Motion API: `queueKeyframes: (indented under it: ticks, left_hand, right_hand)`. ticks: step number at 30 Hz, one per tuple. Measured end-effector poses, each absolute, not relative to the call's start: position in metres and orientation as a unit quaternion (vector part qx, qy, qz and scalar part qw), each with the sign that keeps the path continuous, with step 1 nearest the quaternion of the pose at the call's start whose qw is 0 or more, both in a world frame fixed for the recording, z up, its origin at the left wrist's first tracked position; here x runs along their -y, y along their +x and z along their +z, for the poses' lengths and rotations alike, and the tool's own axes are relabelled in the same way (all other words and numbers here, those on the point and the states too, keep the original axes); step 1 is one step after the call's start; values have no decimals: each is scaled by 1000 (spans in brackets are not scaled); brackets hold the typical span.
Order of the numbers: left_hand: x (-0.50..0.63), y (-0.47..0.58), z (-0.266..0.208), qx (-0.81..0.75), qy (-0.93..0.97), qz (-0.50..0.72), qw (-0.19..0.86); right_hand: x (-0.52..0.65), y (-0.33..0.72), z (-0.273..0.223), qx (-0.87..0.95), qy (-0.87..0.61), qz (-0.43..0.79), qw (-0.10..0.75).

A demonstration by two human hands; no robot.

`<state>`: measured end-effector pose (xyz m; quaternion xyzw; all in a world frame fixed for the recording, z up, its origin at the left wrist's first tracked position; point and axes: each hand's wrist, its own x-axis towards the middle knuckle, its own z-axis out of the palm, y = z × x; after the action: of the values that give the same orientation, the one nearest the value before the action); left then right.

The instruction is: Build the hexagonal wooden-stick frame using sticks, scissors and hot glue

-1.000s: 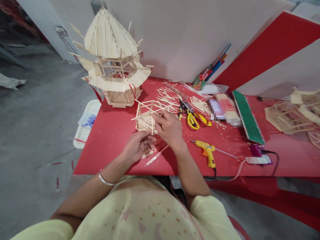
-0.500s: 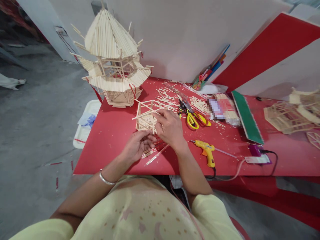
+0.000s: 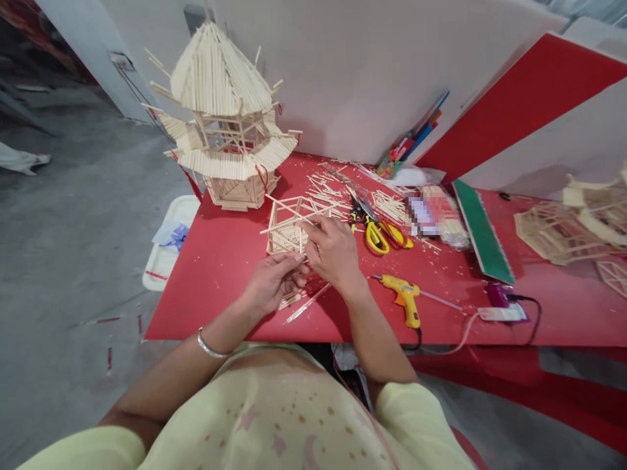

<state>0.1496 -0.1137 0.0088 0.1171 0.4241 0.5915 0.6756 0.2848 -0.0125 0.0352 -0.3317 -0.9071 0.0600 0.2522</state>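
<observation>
A small open frame of thin wooden sticks stands on the red table, with crossed sticks along its top. Its front right part is hidden by my hands. My right hand is closed, thumb and fingers pinching the frame's upper right side. At the lower front edge, my left hand has thumb and forefinger pressed together on the frame, the other fingers curled beneath. Below my hands lie thin clear packaged strips.
A tall stick pagoda stands behind on the left. Loose sticks, scissors, a yellow glue gun with its cord, a green board and another stick model lie to the right. A white tray sits beyond the table's left edge.
My left thumb and fingers have shifted slightly up and right against the frame's front edge. My right hand keeps its grip, and the view has tilted a little.
</observation>
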Motion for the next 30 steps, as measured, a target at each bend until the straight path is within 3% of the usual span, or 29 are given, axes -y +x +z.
queueKeyframes:
  ticks: [5,15,25,30]
  left_hand:
    - [112,151,10,-428,104,598,670]
    - [109,148,15,-427,68,580,691]
    - [111,150,18,-431,68,587,682]
    - [110,150,17,-431,72,587,681]
  right_hand:
    - [10,288,37,907,-329,82,250]
    - [-19,309,54,875,-288,252,296]
    - [-26,321,41,783,-346,317,408]
    - [-25,325,38,759,-369,336,417]
